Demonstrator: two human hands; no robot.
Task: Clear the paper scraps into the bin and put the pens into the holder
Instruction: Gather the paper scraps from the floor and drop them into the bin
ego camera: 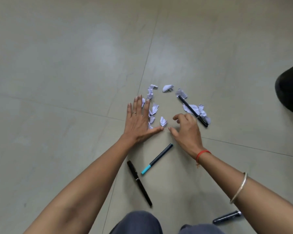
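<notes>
Down on the tiled floor [57, 81], the left hand [139, 122] lies flat with its fingers straight and spread, its grip apart and holding nothing. Its fingers touch a loose row of paper scraps [153, 110], and its thumb reaches toward one small scrap [163, 121] that sits between the two hands. The right hand [186, 130] is just beside that scrap, with its fingers loosely curled and its grip also apart around nothing.

More scraps lie beyond the hands, one crumpled piece [167, 88] farthest off. A black pen [192, 110] rests across the scraps on the right, close behind the right hand. A teal-capped pen [157, 158] lies between the forearms, with a long black pen [139, 183] near it under the left arm. A short dark pen [227, 217] lies well apart, by the right elbow. A dark rounded object [291, 88] stands at the right edge; I cannot tell what it is.
</notes>
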